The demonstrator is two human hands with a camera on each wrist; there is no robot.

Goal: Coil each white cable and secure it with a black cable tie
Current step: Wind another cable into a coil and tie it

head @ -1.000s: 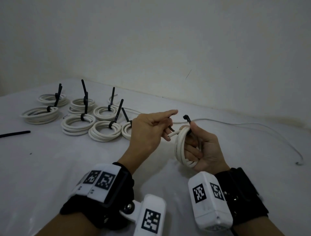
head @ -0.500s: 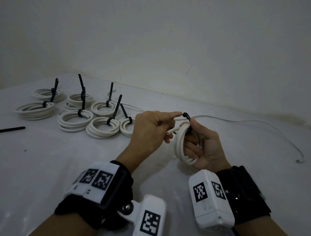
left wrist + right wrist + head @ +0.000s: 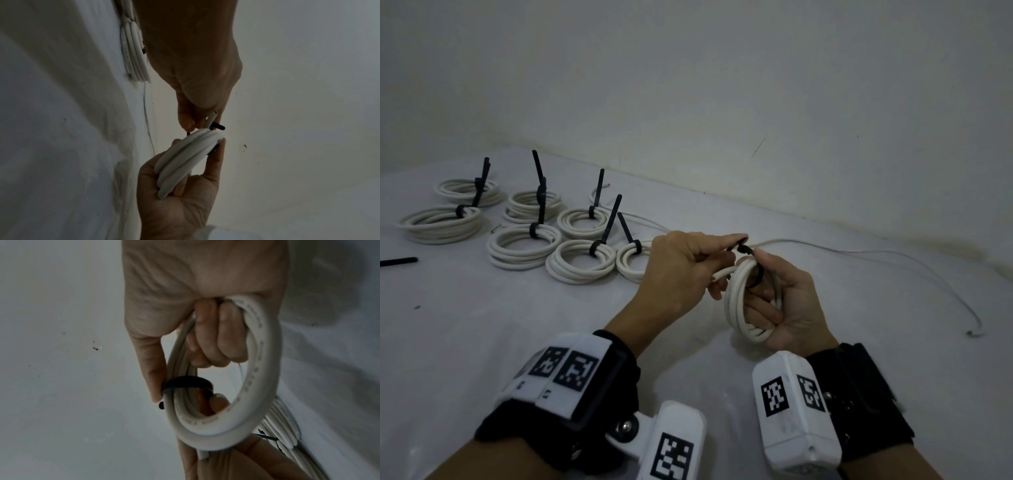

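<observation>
Above the table's middle, the right hand grips an upright white cable coil, while the left hand pinches the black cable tie looped loosely over the coil's top, just left of the right thumb.

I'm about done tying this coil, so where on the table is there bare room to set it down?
Bare table lies in front of the finished coils, left of your left hand. More lies right of your right hand, inside the thin loose cable. It is crowded at the back left, where the coils sit; a loose black tie lies at the left edge.
</observation>
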